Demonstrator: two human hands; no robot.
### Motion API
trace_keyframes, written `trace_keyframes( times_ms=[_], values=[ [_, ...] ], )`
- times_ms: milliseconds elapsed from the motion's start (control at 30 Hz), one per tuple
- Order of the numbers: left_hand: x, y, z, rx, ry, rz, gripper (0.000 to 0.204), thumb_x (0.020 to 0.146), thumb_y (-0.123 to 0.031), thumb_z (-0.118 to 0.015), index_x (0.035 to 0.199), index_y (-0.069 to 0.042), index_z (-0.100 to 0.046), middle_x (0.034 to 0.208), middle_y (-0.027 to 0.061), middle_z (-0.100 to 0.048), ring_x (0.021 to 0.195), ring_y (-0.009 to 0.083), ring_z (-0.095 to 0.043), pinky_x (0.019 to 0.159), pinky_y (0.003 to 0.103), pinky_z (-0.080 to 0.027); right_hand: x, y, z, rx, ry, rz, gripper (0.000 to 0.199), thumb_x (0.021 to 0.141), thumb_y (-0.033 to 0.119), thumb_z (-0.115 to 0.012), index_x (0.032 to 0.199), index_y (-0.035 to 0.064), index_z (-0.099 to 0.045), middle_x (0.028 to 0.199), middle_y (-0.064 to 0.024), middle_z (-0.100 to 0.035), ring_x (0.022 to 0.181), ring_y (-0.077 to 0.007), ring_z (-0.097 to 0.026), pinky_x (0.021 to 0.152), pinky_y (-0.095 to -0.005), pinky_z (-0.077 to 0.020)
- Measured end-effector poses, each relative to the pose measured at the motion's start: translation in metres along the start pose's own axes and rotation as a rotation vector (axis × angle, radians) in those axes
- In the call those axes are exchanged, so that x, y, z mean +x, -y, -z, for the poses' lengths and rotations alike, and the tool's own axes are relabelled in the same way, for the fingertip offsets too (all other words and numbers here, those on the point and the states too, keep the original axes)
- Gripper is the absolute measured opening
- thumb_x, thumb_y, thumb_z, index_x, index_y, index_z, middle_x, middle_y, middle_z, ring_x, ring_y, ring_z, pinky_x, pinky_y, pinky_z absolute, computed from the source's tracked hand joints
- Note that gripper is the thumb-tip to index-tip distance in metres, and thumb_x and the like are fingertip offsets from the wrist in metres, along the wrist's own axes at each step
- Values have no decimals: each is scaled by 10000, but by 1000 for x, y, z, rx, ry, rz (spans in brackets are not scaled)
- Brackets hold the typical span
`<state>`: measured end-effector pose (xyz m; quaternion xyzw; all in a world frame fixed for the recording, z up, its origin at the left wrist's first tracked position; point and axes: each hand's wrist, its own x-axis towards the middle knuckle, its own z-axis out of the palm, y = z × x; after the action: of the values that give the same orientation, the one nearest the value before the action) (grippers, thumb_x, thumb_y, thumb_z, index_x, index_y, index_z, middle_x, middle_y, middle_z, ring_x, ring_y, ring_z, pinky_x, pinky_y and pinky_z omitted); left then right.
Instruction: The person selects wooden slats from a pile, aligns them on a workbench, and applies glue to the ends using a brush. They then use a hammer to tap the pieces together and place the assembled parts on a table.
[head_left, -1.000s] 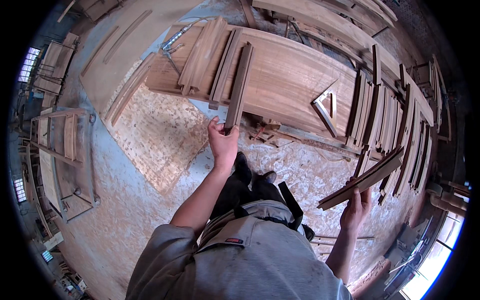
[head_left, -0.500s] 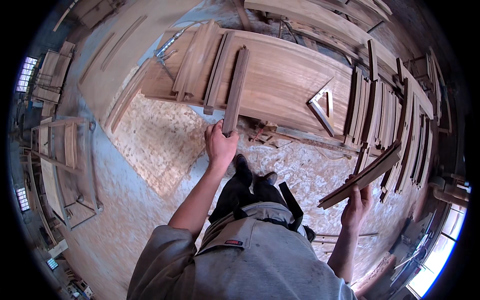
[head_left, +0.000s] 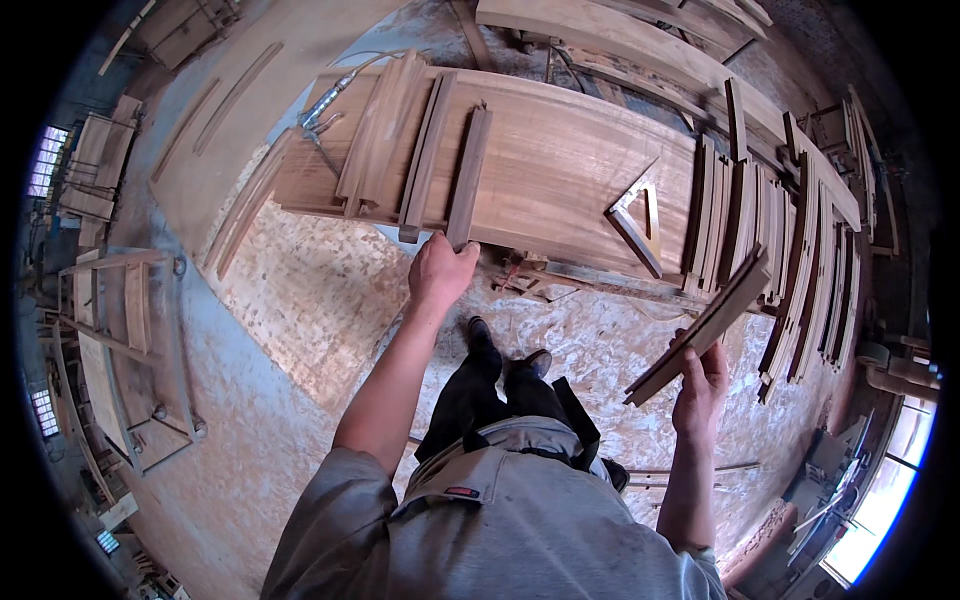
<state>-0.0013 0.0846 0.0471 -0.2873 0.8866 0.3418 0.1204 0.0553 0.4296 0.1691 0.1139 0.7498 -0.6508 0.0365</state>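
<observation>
I see left hand [head_left: 442,270], mid-frame, gripping long strip [head_left: 469,170] by its lower end; right hand [head_left: 702,390], lower right, fingers clasping slanted strip [head_left: 705,325].

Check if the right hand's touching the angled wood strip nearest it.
Touching. The head view shows the right hand gripping the wood strip, thumb against its near side.
</observation>
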Motion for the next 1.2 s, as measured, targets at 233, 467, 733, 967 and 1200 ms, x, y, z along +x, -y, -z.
trace_keyframes(
  times_ms=[233,467,733,967,1200],
  values=[
    [-20,31,21,-822,454,-31,271,840,-151,-612,1051,11,-567,885,60,-616,798,132,-583,721,279,-477,60,-7,-55,-13,167,-101,339,919,134,-532,1220,-22,-508,1065,-107,-630,1008,-174,-581,936,-315,-426],
    [-81,68,65,-966,335,-78,243,827,-60,-617,1047,-1,-533,854,-9,-574,749,70,-528,688,248,-446,128,-29,-158,114,435,-290,294,924,202,-554,1130,-7,-568,949,-67,-637,846,-143,-585,791,-287,-470],
    [-120,114,86,-1089,193,-27,405,828,-155,-660,1144,27,-484,998,89,-611,914,175,-614,829,308,-472,178,-48,-256,66,512,-395,231,913,196,-581,1033,-1,-601,849,-37,-621,736,-116,-560,676,-266,-462],
    [-126,123,87,-1189,232,-27,537,825,-265,-704,1192,40,-457,1090,127,-607,985,234,-626,889,355,-469,196,-48,-290,-26,505,-362,372,879,273,-612,1037,-63,-596,805,-88,-630,665,-167,-542,627,-325,-455],
    [-116,107,91,-1194,277,-34,507,832,-210,-673,1191,51,-429,1070,146,-602,969,251,-632,887,370,-477,217,-53,-320,-227,439,-176,306,860,222,-634,967,-60,-582,723,-79,-600,587,-150,-534,515,-298,-434]
  ],
)
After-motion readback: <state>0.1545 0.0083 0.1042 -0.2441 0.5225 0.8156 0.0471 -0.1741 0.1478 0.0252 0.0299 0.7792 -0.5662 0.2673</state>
